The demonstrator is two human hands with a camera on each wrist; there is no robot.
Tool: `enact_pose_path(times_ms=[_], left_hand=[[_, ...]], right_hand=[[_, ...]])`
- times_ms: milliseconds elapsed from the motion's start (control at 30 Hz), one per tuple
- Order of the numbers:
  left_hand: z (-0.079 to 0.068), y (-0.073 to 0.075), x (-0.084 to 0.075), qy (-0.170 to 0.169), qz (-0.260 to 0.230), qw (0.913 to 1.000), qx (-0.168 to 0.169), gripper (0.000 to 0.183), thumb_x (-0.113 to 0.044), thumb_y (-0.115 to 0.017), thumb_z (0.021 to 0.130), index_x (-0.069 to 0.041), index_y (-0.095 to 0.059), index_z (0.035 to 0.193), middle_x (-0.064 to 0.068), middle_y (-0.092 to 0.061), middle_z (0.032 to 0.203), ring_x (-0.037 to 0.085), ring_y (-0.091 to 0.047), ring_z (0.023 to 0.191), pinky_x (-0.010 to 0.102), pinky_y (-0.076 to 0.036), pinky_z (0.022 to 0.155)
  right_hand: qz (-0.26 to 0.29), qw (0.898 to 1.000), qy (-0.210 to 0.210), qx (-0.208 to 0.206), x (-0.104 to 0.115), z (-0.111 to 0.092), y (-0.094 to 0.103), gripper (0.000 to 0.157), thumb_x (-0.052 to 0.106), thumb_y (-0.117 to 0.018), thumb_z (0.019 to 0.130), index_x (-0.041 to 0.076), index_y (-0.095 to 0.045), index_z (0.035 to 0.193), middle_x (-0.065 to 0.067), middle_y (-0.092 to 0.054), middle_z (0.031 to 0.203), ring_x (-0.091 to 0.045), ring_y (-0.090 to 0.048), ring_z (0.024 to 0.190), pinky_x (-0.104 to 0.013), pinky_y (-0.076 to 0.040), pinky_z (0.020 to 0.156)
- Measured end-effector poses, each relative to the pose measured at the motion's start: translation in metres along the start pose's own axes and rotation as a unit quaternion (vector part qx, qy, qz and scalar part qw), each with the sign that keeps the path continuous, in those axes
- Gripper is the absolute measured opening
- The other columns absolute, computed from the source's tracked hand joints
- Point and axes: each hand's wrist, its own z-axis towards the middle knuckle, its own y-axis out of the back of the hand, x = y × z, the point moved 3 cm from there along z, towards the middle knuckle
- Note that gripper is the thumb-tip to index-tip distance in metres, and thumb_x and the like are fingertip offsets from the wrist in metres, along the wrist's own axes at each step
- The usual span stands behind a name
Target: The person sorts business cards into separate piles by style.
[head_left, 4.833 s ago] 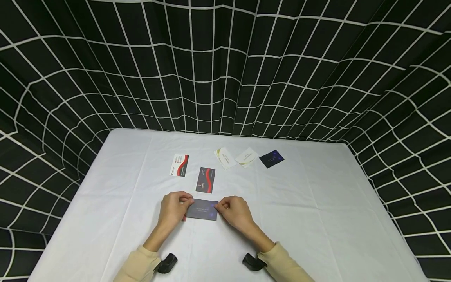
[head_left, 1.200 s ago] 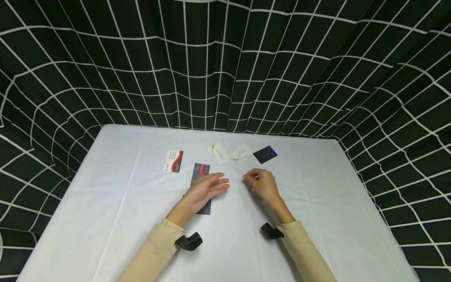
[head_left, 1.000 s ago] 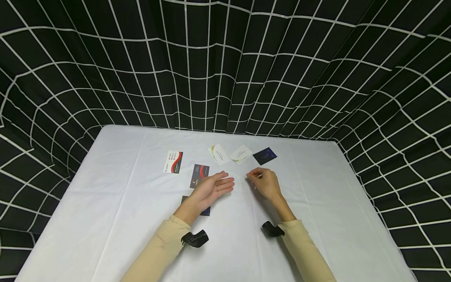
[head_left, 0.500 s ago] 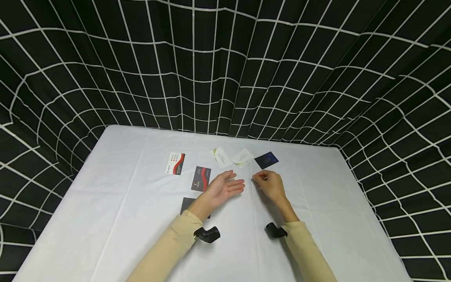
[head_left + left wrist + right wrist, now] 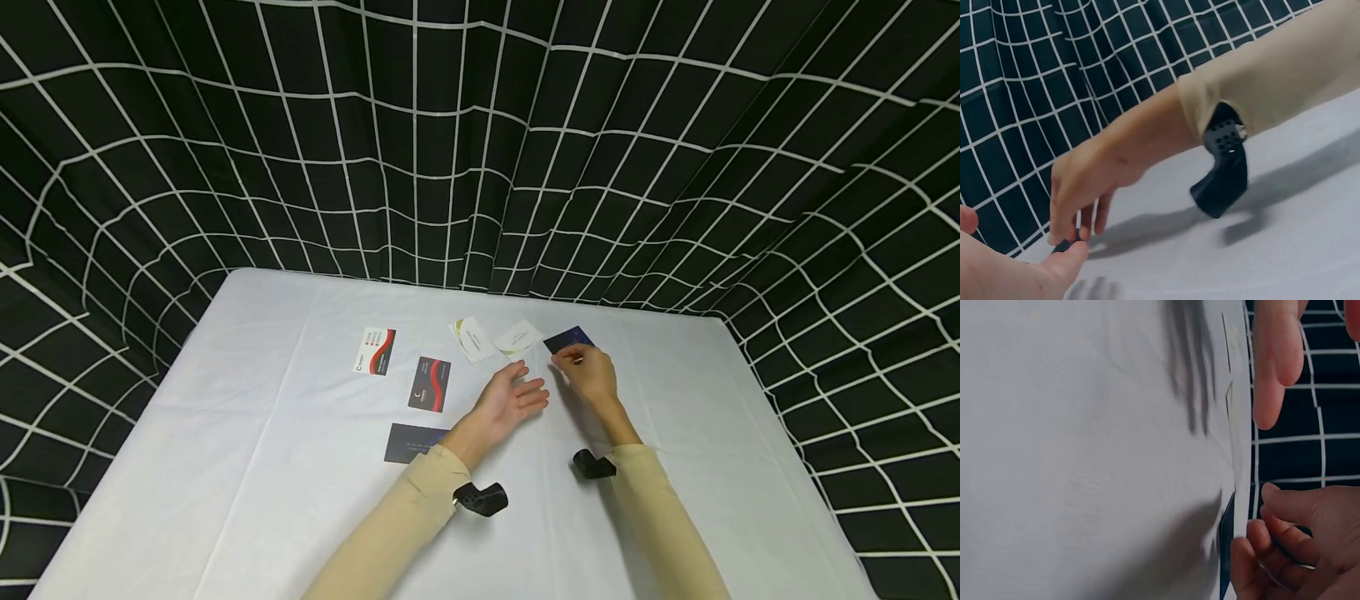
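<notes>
"Saw the right hand (image 5: pixel 588 375) doing what?"

"Held at the near side of the dark blue card (image 5: pixel 566 337), close to the table's (image 5: pixel 712 467) far edge, right of its middle; saw fingers half curled, nothing in grip, couldn't tell if touching"

"And noticed what of the left hand (image 5: pixel 510 402)?"

"Found fingers loosely extended, gripping nothing, just nearside of a white card (image 5: pixel 519 337)"

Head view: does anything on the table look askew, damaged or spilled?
No spill or obvious damage shows. The left white-and-gold card and right white-and-gold card tilt opposite ways; the dark blue card, partly hidden by the right hand, also lies askew.
</notes>
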Motion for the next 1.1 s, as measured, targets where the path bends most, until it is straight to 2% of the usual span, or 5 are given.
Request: enact_pose_path(times_ms=[200,333,667,900,1100], left_hand=[[0.018,-0.006,0.007,-0.017,-0.035,0.9990,-0.023,0.063,-0.029,-0.036,0.105,0.007,-0.013,0.151,0.036,-0.023,0.151,0.051,-0.028,0.138,0.052,-0.029,0.113],[0.030,-0.011,0.014,-0.018,-0.071,0.9966,-0.039,0.065,-0.032,-0.037,0.105,0.004,-0.012,0.153,0.036,-0.017,0.153,0.050,-0.022,0.141,0.052,-0.026,0.115],[0.044,-0.022,0.027,-0.021,-0.057,0.9967,-0.055,0.068,-0.032,-0.042,0.103,0.004,-0.013,0.153,0.035,-0.015,0.154,0.051,-0.021,0.141,0.053,-0.027,0.114],[0.051,-0.025,0.025,-0.033,-0.054,0.9947,-0.081,0.067,-0.031,-0.044,0.102,0.004,-0.017,0.152,0.034,-0.019,0.153,0.049,-0.021,0.141,0.054,-0.030,0.113],[0.056,-0.030,0.013,-0.036,-0.045,0.9941,-0.092,0.064,-0.029,-0.044,0.102,0.005,-0.021,0.151,0.038,-0.022,0.149,0.047,-0.023,0.142,0.052,-0.030,0.113]], right_hand=[[-0.032,0.999,-0.019,-0.011,-0.010,0.017,0.005,0.034,0.021,-0.071,0.090,-0.005,-0.068,0.111,-0.023,-0.069,0.104,-0.037,-0.065,0.096,-0.049,-0.050,0.083],[-0.046,0.998,-0.031,-0.016,-0.019,0.026,0.005,0.047,0.022,-0.072,0.088,-0.010,-0.062,0.121,-0.030,-0.063,0.117,-0.044,-0.058,0.109,-0.052,-0.045,0.094],[-0.091,0.991,-0.096,0.019,-0.029,0.037,0.002,0.069,0.031,-0.080,0.081,-0.013,-0.054,0.127,-0.035,-0.056,0.119,-0.046,-0.053,0.109,-0.052,-0.044,0.091],[-0.089,0.984,-0.137,0.072,-0.028,0.046,0.006,0.077,0.037,-0.080,0.079,-0.012,-0.051,0.131,-0.031,-0.056,0.124,-0.043,-0.053,0.112,-0.049,-0.044,0.094],[-0.077,0.978,-0.172,0.090,-0.030,0.054,0.011,0.080,0.039,-0.082,0.076,-0.010,-0.051,0.131,-0.033,-0.050,0.129,-0.046,-0.047,0.118,-0.052,-0.040,0.101]])
